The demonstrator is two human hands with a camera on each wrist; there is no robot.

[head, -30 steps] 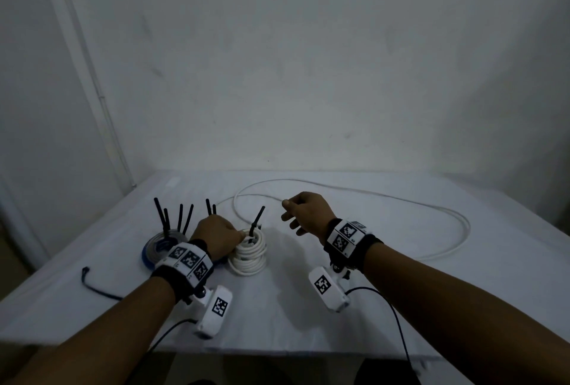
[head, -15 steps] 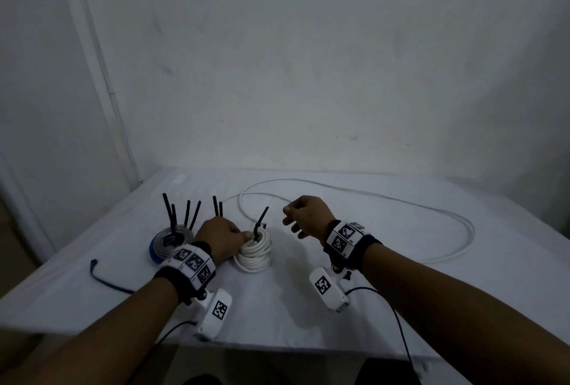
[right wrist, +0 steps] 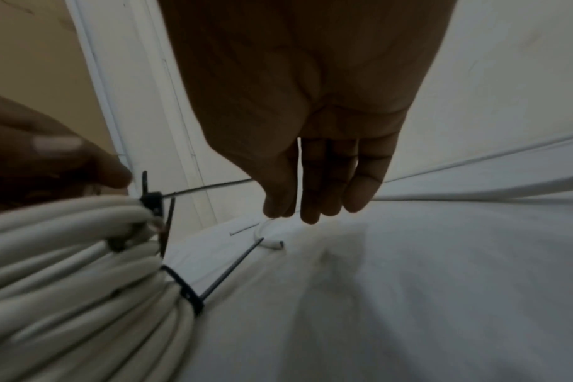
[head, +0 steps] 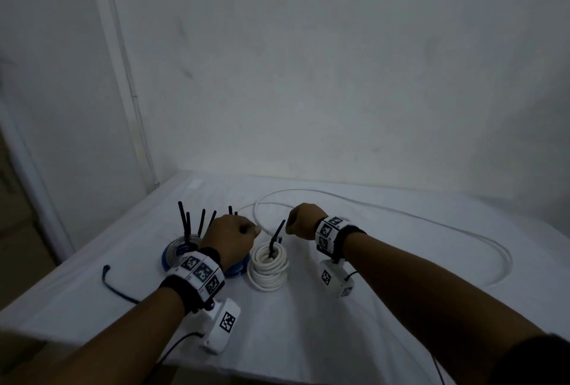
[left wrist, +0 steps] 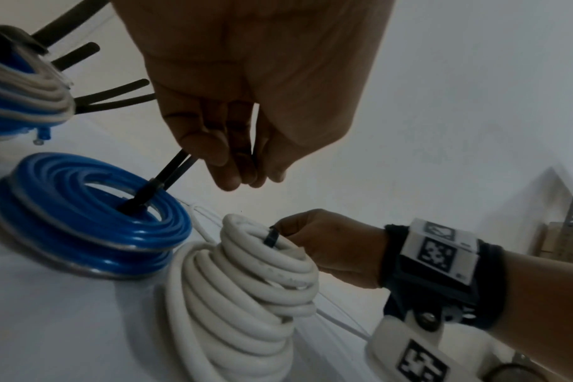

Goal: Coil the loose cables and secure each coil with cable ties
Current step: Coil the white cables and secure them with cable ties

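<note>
The right hand [head: 303,220] pinches the thin black plastic tie [right wrist: 213,185] on the stiff, springy white cable coil [head: 267,267], while the left hand's [head: 228,238] curled fingers hold nothing I can see.

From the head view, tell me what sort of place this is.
Probably a plain room used as a makeshift workbench: a cloth-covered table against bare walls, holding only cable coils and ties.

Bare room, cloth-covered table [head: 385,338]
</note>
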